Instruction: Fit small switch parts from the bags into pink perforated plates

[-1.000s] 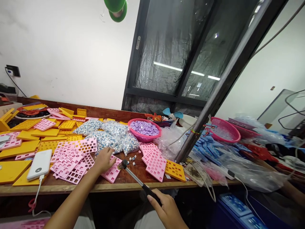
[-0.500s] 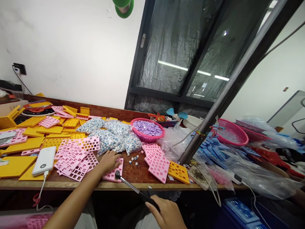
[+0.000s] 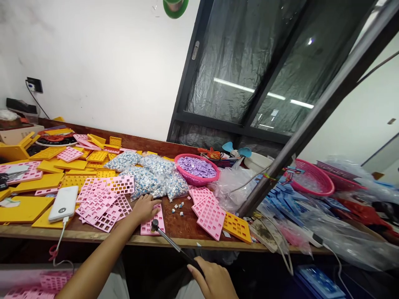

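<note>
My left hand lies over the upper left part of a small pink tray with square holes, its fingers stretched out across it. With my right hand I grip the black handle of a small hammer. Its metal shaft slants up leftward, and the round dark head is over the tray; whether it touches cannot be told. A few loose blue-and-white pieces lie right of the tray. Behind it are clear bags of similar small pieces.
Pink perforated sheets, yellow boards and a white power bank cover the left. A pink basket of purple pieces stands behind. More pink trays and a yellow tray lie right, before a slanted metal pole.
The whole view has shifted slightly, so the table's contents appear farther right. Both hands keep nearly the same pose, and the hammer head stays over the pink tray.
</note>
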`<action>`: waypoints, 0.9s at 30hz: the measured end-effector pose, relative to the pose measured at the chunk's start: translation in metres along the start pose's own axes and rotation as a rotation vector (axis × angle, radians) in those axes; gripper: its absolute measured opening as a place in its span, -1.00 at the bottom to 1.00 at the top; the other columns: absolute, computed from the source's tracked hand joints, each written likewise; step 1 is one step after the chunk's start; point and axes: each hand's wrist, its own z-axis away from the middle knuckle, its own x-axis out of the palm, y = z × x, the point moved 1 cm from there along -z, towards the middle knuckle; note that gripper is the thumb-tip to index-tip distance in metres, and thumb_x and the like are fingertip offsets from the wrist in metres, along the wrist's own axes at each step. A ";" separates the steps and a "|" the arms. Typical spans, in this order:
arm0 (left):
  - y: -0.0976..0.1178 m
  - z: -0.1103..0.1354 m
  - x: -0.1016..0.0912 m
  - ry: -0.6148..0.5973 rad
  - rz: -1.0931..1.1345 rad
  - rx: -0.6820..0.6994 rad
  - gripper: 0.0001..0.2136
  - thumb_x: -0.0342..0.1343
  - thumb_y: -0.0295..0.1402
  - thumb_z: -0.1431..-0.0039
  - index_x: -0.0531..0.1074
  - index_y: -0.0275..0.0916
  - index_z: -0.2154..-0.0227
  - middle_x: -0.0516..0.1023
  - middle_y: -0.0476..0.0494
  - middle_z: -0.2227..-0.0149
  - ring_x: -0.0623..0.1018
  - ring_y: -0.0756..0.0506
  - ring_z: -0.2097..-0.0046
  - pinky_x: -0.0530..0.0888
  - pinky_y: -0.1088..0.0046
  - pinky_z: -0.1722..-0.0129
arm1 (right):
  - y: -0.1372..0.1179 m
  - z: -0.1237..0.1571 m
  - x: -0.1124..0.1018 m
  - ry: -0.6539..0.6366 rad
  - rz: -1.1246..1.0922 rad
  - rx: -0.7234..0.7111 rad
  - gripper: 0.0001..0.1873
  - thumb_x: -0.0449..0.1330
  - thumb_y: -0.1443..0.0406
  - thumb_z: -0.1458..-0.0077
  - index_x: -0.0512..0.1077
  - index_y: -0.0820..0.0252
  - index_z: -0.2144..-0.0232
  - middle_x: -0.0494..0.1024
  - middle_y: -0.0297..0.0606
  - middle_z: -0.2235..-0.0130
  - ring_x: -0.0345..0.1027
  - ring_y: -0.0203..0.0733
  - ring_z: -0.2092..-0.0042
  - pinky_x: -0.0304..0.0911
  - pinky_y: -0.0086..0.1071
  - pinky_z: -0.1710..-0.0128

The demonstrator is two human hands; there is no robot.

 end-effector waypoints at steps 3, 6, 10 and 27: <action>-0.007 -0.002 -0.002 -0.015 0.001 -0.025 -0.61 -0.07 -0.08 -0.37 0.48 0.09 -0.16 0.48 -0.23 0.06 0.45 -0.29 -0.06 0.37 0.14 -0.05 | -0.002 0.002 -0.004 0.063 -0.102 -0.008 -0.53 -0.07 -0.02 -0.42 0.51 0.06 0.30 0.67 -0.26 0.36 0.60 -0.09 0.34 0.31 -0.39 0.35; -0.012 -0.002 -0.002 -0.025 0.010 -0.053 -0.62 -0.05 -0.09 -0.38 0.50 0.02 -0.13 0.48 -0.23 0.06 0.47 -0.28 -0.05 0.40 0.12 -0.04 | -0.008 0.002 0.001 0.119 -0.186 -0.011 -0.52 -0.07 -0.03 -0.42 0.53 0.07 0.20 0.70 -0.20 0.25 0.62 -0.08 0.26 0.36 -0.40 0.29; -0.013 -0.001 -0.001 -0.029 0.026 -0.088 -0.61 0.02 -0.08 -0.38 0.44 -0.15 -0.13 0.49 -0.20 -0.02 0.48 -0.23 -0.07 0.43 0.05 -0.07 | -0.017 -0.002 0.017 0.022 -0.068 -0.030 -0.54 -0.05 -0.01 -0.41 0.51 0.09 0.28 0.68 -0.22 0.36 0.62 -0.03 0.33 0.34 -0.37 0.33; -0.021 0.006 -0.002 -0.033 0.101 -0.245 -0.65 0.12 -0.10 -0.34 0.45 -0.23 -0.03 0.53 -0.18 -0.01 0.56 -0.14 0.03 0.54 0.13 0.01 | -0.023 -0.028 -0.001 0.040 -0.279 0.038 -0.54 -0.04 -0.03 -0.40 0.53 0.09 0.21 0.66 -0.22 0.30 0.58 -0.05 0.26 0.34 -0.35 0.25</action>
